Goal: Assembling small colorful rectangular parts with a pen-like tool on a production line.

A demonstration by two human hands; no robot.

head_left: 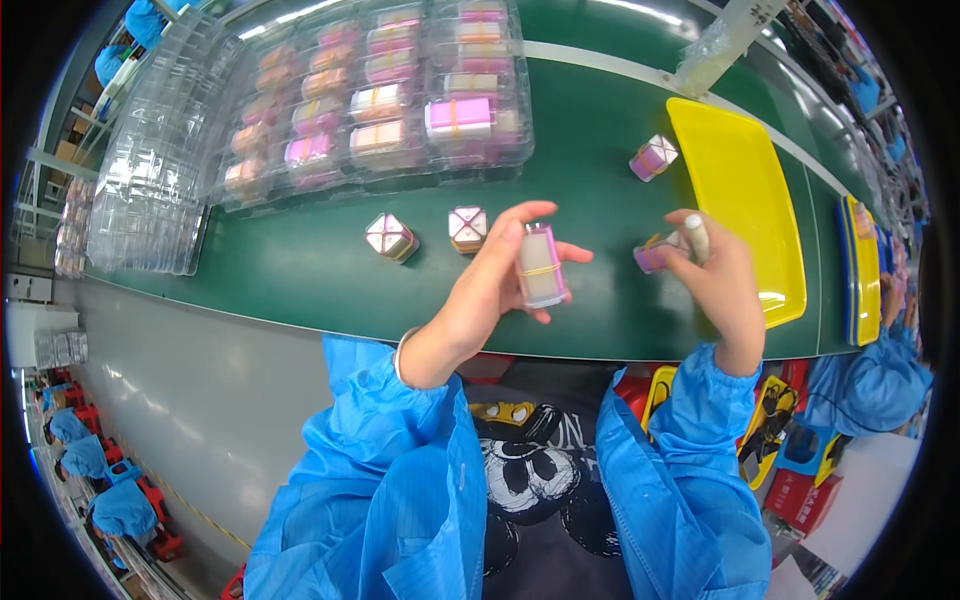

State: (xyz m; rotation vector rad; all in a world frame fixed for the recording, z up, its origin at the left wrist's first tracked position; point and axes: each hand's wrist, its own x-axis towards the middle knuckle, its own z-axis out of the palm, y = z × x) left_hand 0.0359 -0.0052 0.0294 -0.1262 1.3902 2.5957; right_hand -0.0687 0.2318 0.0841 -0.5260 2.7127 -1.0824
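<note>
My left hand (478,295) is closed round a small rectangular bundle (540,265), grey in front with pink edges and a yellow rubber band about its middle. It is held upright above the table, thumb along one side and fingers behind. My right hand (728,280) is closed, with a short white pen-like stick (697,238) between its fingers. Beside those fingertips a pink banded bundle (648,258) rests on the table, partly hidden; whether they grip it I cannot tell. Left of my left hand stand two white-topped bundles, one (467,228) close by and another (390,238) farther left.
A clear compartmented tray (520,150) at the far left holds rows of banded bundles. Next to it stand stacked clear trays (150,160). A yellow tray (745,190) lies right on the green table (300,280); another bundle (653,158) stands near it. A co-worker's blue sleeve (870,385) is at right.
</note>
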